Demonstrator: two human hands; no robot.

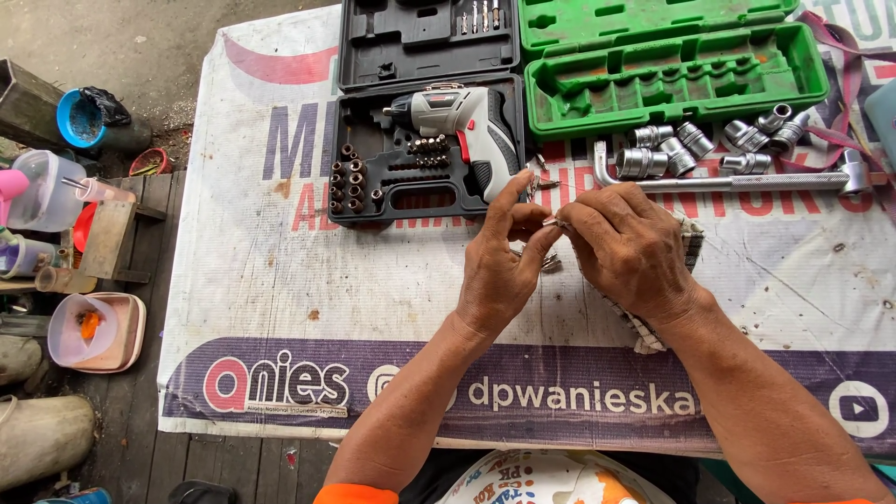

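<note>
**Small metal piece pinched at mid-frame**

A small metal piece (551,222) is pinched between the fingertips of the left hand (497,271) and the right hand (627,250), just above the banner-covered table (308,280) at frame centre; its long axis cannot be told — too much is hidden. A checked cloth (691,245) is pressed under the right hand. Bare banner is left at lower left and right. The upper edge is crowded — black drill case (425,112), green socket case (672,70), loose sockets (695,147), L-handle wrench (728,182).
</note>
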